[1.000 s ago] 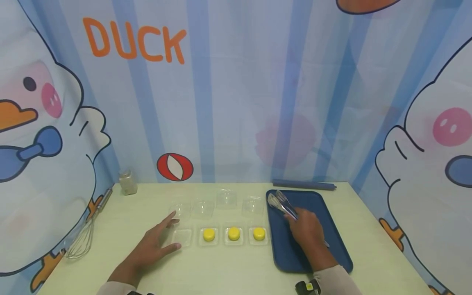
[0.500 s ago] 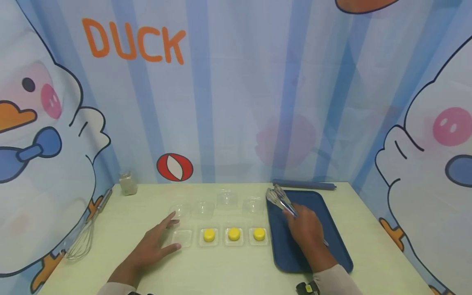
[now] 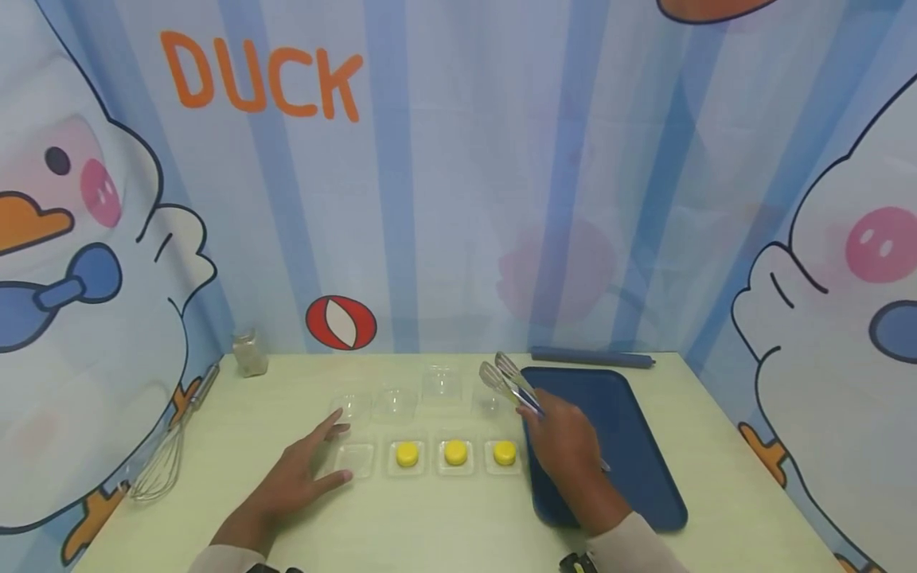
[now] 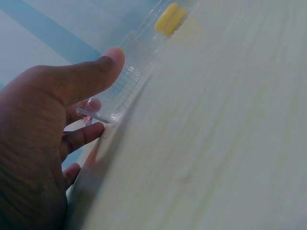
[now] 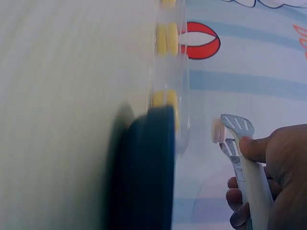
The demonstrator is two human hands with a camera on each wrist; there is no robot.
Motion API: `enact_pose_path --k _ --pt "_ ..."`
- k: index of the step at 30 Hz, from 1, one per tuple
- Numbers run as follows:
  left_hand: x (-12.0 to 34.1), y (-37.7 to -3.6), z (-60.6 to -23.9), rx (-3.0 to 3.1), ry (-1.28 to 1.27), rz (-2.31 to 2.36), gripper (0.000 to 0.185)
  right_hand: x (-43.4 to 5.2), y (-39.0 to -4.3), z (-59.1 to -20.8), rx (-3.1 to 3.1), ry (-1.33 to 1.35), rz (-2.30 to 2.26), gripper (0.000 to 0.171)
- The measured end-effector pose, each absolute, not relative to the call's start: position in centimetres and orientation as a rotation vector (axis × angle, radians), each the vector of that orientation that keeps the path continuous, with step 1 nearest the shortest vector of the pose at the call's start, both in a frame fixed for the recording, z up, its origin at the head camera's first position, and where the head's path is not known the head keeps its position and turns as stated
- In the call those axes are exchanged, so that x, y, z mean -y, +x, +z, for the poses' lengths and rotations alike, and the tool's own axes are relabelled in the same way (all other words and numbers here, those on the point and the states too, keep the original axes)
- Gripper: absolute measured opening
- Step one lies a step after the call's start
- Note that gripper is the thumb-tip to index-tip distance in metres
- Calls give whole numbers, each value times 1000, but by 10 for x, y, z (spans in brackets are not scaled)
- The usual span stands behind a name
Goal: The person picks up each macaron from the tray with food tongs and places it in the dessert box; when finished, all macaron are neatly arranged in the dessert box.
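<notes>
My right hand (image 3: pixel 566 446) grips metal tongs (image 3: pixel 510 382), lifted above the left edge of the blue tray (image 3: pixel 630 446); in the right wrist view the tongs (image 5: pixel 240 143) show with their tips close together and nothing between them. My left hand (image 3: pixel 301 469) rests flat on the table with straight fingers, its thumb touching an empty clear square base (image 3: pixel 354 460), seen in the wrist view as the clear base (image 4: pixel 112 103). Three yellow round pieces (image 3: pixel 455 453) sit in clear bases in a row. Several clear domed lids (image 3: pixel 440 383) stand behind them.
A wire whisk (image 3: pixel 166 446) lies at the table's left edge, a small glass jar (image 3: pixel 248 354) at the back left. A dark blue rod (image 3: pixel 591 358) lies behind the tray. A printed curtain backs the table.
My right hand has lifted the tongs off the tray and carried them left, over the tray's left edge toward the lids. The left hand has not moved.
</notes>
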State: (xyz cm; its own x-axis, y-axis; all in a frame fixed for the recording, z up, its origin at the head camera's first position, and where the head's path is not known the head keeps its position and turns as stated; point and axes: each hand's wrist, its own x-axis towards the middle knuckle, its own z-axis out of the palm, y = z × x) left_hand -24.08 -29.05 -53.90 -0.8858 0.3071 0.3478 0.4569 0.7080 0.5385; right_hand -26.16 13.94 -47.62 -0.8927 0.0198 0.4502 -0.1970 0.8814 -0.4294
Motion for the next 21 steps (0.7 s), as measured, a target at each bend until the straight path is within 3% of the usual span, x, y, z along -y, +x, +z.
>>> enact_pose_path --k 13,21 --pt "292 -241 -540 2670 -607 -906 97 -93 -251 -473 2555 317 628 28" --pt "291 -240 -540 2682 -596 -922 97 -65 -242 -476 2580 391 612 36"
